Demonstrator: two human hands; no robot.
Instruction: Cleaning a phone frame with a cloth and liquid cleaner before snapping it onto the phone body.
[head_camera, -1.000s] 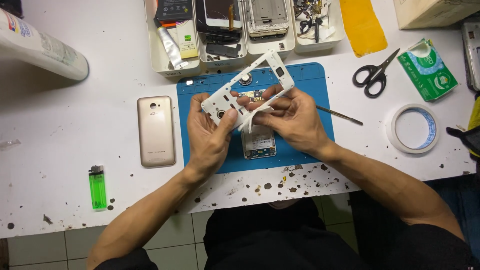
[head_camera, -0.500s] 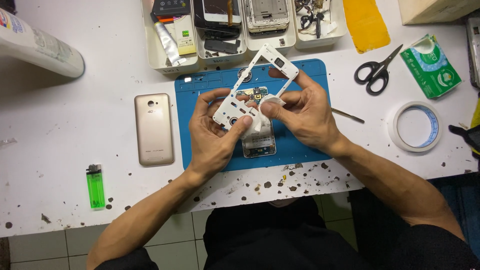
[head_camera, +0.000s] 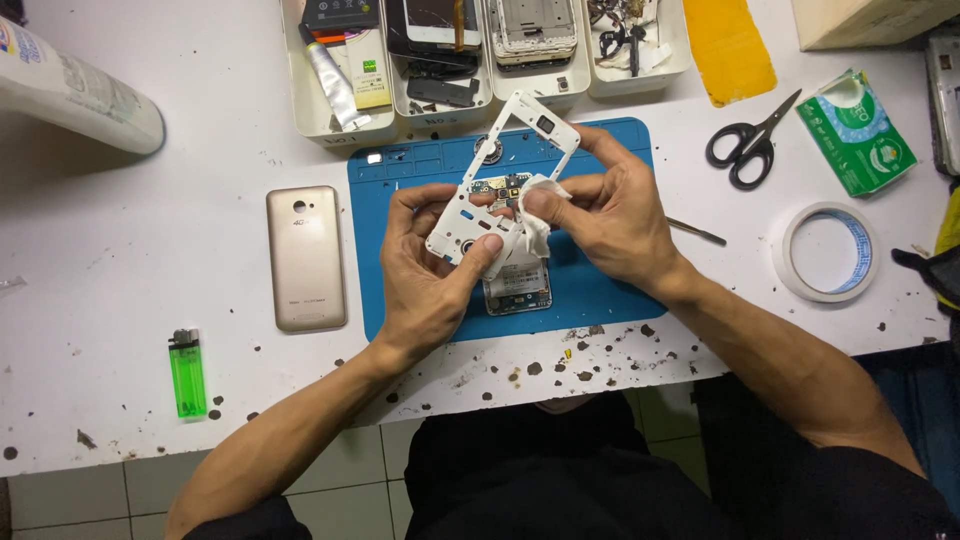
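Observation:
My left hand (head_camera: 425, 270) grips the lower end of a white phone frame (head_camera: 500, 170), held tilted above the blue work mat (head_camera: 600, 290). My right hand (head_camera: 610, 215) pinches a small white tissue wad (head_camera: 535, 215) against the frame's middle. Under the hands a phone circuit board (head_camera: 518, 288) lies on the mat, partly hidden. A gold phone back cover (head_camera: 306, 257) lies left of the mat.
White trays (head_camera: 340, 125) with phone parts line the table's far side. A green lighter (head_camera: 187, 372) lies at the left, black scissors (head_camera: 750, 140), a green tissue pack (head_camera: 855, 130), a tape roll (head_camera: 828, 250) and a metal tool (head_camera: 695, 232) at the right. A white bottle (head_camera: 75, 90) lies far left.
The white frame has tilted more upright and shifted slightly toward me. My right hand's tissue has moved along the frame's middle.

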